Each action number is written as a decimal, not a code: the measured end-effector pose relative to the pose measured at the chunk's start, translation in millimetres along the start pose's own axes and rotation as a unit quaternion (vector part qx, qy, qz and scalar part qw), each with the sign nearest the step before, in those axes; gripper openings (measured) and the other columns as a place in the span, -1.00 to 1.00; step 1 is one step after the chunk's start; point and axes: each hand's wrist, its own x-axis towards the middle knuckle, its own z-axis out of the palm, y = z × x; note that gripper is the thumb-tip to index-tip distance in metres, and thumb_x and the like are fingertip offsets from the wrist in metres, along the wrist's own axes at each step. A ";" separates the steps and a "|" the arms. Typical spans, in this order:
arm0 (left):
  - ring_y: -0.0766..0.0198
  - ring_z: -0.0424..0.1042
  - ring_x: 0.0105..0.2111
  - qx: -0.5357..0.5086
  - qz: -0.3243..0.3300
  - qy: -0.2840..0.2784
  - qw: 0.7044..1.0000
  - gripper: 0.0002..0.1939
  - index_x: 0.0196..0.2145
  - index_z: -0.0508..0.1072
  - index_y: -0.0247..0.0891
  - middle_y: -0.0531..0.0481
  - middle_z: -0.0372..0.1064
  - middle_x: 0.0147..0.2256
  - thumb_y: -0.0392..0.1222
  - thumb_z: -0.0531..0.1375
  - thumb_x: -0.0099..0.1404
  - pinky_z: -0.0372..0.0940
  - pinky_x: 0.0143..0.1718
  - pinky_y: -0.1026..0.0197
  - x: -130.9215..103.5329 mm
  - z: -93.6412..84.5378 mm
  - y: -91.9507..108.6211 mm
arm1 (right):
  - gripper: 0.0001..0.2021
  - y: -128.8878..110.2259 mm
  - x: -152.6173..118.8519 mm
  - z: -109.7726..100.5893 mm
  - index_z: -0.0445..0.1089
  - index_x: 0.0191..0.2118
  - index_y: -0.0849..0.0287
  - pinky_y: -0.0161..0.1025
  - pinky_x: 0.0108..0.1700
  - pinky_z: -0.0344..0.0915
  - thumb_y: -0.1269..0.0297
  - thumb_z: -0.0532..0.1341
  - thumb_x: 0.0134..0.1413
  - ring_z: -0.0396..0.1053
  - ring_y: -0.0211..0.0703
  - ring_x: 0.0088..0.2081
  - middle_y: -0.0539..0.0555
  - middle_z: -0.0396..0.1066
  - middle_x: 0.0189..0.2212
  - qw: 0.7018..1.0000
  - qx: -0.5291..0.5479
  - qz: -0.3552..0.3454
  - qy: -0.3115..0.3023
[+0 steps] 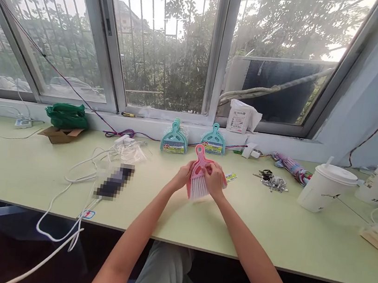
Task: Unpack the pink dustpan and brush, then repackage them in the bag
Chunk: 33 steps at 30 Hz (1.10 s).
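A small pink hand brush point(199, 187) with white bristles is nested against a darker pink dustpan point(188, 191), held upright over the middle of the table. My left hand point(183, 177) grips the left side of the dustpan. The fingers of my right hand point(214, 179) are closed on the brush near the base of its handle. Just right of that hand, a yellow-green label card point(231, 177) shows, partly hidden. Behind, against the wall, stand a stack of teal dustpan-and-brush sets point(174, 137) and another teal set point(213, 140).
On the left of the pale green table point(151, 206) are white cables point(80, 174), a blurred dark device point(115, 181), a cardboard box point(59, 134) and a green bag point(67, 116). Keys point(274, 181) and lidded white cups point(325, 186) stand to the right.
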 end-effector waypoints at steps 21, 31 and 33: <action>0.26 0.44 -0.36 0.292 0.096 0.143 0.941 -0.58 0.09 0.43 -0.08 -0.12 0.51 -0.16 -0.20 -0.05 0.37 0.22 -0.37 0.30 -20.4 -11.7 23.0 | -0.81 -36.4 -5.4 -10.5 0.30 -0.40 0.09 -0.17 -0.18 0.22 0.17 0.09 0.22 0.25 -0.03 -0.18 0.09 0.37 -0.30 0.996 0.012 -0.030 0.083; 0.08 0.45 -0.23 0.286 -0.132 0.304 0.899 -0.53 0.14 0.35 -0.16 -0.14 0.50 -0.15 -0.19 0.02 0.29 0.24 -0.22 0.18 -6.4 -83.3 4.3 | -0.79 -36.7 -3.1 -15.7 0.38 -0.38 0.06 -0.21 -0.23 0.21 0.08 0.16 0.19 0.29 -0.07 -0.22 0.06 0.40 -0.35 0.993 -0.072 -0.082 0.041; 0.04 0.45 -0.19 0.278 -0.188 0.253 0.907 -0.53 0.10 0.37 -0.14 -0.12 0.50 -0.14 -0.21 0.05 0.23 0.24 -0.26 0.18 -4.6 -93.0 -9.4 | -0.81 -20.2 5.9 -20.2 0.40 -0.35 0.09 -0.21 -0.24 0.20 0.11 0.17 0.19 0.30 -0.05 -0.18 0.09 0.43 -0.30 0.988 -0.147 -0.053 0.007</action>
